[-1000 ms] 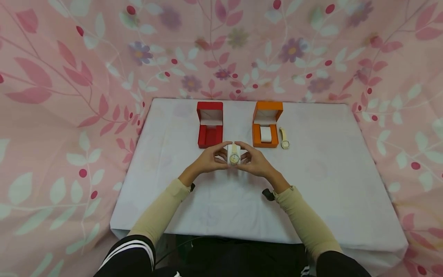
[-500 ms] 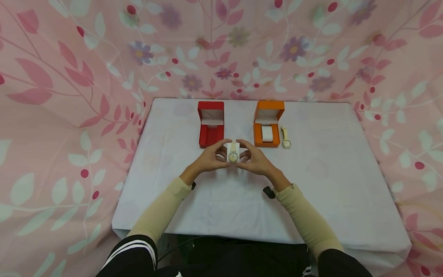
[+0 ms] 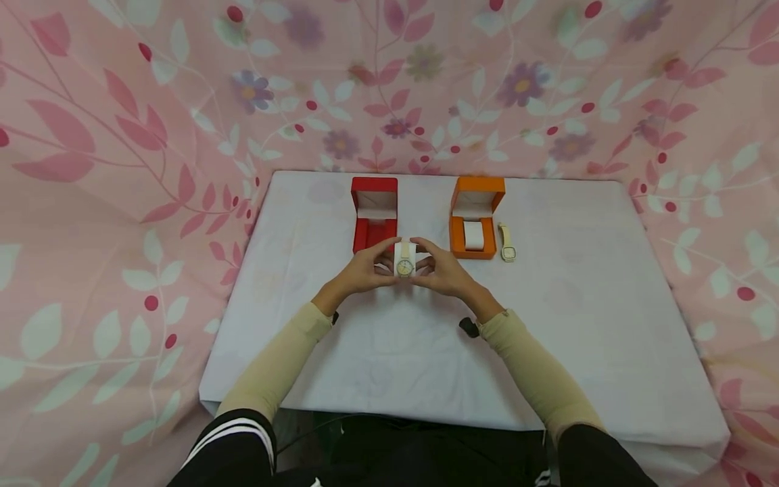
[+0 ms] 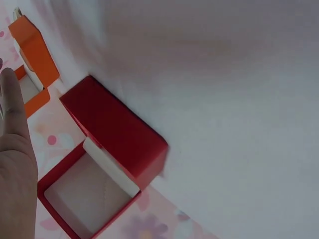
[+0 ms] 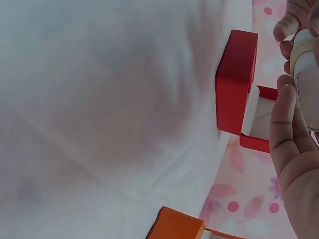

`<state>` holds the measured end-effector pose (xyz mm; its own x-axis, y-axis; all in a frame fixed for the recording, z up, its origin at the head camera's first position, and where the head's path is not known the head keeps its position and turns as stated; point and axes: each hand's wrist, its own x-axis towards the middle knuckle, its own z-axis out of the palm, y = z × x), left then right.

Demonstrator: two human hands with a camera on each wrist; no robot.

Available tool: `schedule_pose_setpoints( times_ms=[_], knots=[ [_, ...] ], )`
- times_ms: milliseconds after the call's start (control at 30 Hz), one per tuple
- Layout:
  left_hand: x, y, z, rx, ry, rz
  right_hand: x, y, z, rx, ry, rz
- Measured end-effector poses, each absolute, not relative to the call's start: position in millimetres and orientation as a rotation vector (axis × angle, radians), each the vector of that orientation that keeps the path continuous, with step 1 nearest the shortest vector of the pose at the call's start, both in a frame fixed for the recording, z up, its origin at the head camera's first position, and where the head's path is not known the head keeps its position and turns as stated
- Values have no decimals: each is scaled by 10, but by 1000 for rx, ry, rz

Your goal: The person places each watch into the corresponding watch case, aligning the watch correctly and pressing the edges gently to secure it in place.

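Note:
A wristwatch (image 3: 404, 267) with a pale yellow strap is wrapped round a white watch cushion (image 3: 397, 251). My left hand (image 3: 363, 270) pinches the cushion's left side between thumb and fingers, while my right hand (image 3: 444, 270) pinches its right side. Both hold it above the table, just in front of the open red watch box (image 3: 374, 184), whose seat holds no cushion. In the right wrist view, the strap (image 5: 300, 48) circles the cushion (image 5: 310, 97) between the fingers of both hands. The left wrist view catches only part of the left hand (image 4: 16, 149).
Right of the red box, an open orange watch box (image 3: 478, 184) has a white cushion (image 3: 473, 235) in its seat. Beside it on the white tablecloth (image 3: 584, 297) lies another yellow-strapped watch (image 3: 507, 243). A pink floral curtain (image 3: 389, 88) surrounds the table.
Both hands have moved the watch and cushion slightly forward and left, closer to the red box, now overlapping its front edge in the head view. The grip looks the same.

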<state>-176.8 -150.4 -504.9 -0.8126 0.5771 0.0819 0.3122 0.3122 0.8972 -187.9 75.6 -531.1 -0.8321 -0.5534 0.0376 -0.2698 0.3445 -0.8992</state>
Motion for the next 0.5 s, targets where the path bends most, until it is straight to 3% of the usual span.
schedule_pose_setpoints(
  times_ms=[500],
  knots=[
    [-2305,-1835,-5256,753,2470,1319,-2311,467,-5295,-829,2499,-1304]
  ],
)
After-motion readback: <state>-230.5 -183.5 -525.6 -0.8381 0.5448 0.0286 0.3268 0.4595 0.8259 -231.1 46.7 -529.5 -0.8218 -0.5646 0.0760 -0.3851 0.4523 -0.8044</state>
